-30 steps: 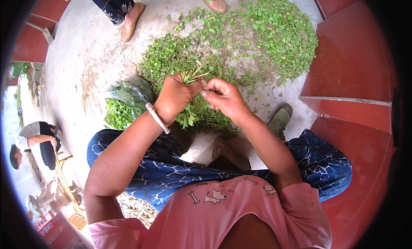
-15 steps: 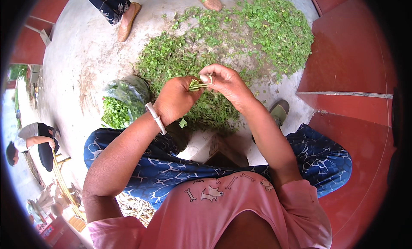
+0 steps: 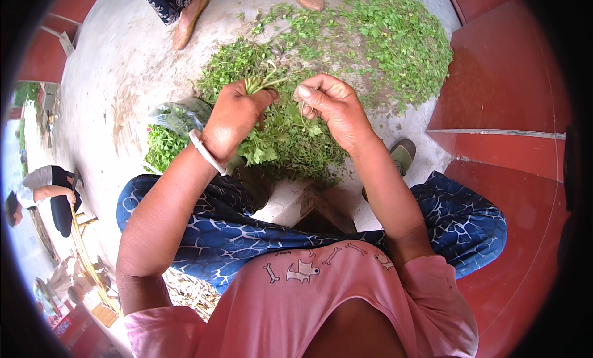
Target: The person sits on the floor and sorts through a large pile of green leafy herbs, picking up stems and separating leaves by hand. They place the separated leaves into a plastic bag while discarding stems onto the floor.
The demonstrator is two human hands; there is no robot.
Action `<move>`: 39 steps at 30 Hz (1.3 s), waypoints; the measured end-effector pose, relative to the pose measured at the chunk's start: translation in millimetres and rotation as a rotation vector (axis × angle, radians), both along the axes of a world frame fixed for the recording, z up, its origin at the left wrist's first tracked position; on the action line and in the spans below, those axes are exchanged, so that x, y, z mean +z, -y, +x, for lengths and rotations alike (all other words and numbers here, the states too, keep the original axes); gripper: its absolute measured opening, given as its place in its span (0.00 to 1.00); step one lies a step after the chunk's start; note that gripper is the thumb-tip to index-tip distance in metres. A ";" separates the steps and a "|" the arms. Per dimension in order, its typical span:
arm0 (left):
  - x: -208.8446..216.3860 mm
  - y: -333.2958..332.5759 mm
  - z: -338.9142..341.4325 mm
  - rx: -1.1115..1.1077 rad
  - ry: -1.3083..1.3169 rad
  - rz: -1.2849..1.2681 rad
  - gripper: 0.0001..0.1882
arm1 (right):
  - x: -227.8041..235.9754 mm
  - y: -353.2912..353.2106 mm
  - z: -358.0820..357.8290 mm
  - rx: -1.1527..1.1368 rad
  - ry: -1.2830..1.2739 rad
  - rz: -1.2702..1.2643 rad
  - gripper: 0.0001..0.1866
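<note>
My left hand, with a pale bangle at its wrist, is closed around a small bunch of leafy green herbs. The cut-looking pale stem ends stick out above the fist, and leaves hang below it. One or two longer stems reach from the bunch toward my right hand. That hand is a short gap away, its thumb and fingers pinched together. Thin strands seem to show at its fingertips, too fine to name. Under both hands lies a heap of loose greens on the concrete floor.
A clear plastic bag of greens stands left of my hands. Brighter greens spread at the far right, beside red panels. Another person's shoes are at the far edge. At far left, a person bends, holding long poles.
My hands have drawn apart. The left moved left and away from me with the bunch, whose leaves now show more. The right pulled back from the stem ends. The far person's foot shifted slightly.
</note>
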State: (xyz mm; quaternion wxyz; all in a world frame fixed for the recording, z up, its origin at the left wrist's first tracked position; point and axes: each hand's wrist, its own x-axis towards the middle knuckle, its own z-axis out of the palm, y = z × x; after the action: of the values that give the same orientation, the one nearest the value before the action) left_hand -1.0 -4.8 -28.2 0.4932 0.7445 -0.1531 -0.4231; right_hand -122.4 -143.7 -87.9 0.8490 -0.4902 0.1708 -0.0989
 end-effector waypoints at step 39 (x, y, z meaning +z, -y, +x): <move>-148.8 -237.2 176.2 0.975 0.147 -0.086 0.08 | -144.7 -78.8 -40.4 0.420 -0.456 -0.740 0.13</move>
State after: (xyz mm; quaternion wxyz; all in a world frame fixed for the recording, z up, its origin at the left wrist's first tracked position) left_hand 175.3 232.4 -177.1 0.6519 0.7364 0.1612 -0.0826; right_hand -162.7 -64.8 -232.6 0.5602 -0.7924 0.2029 0.1307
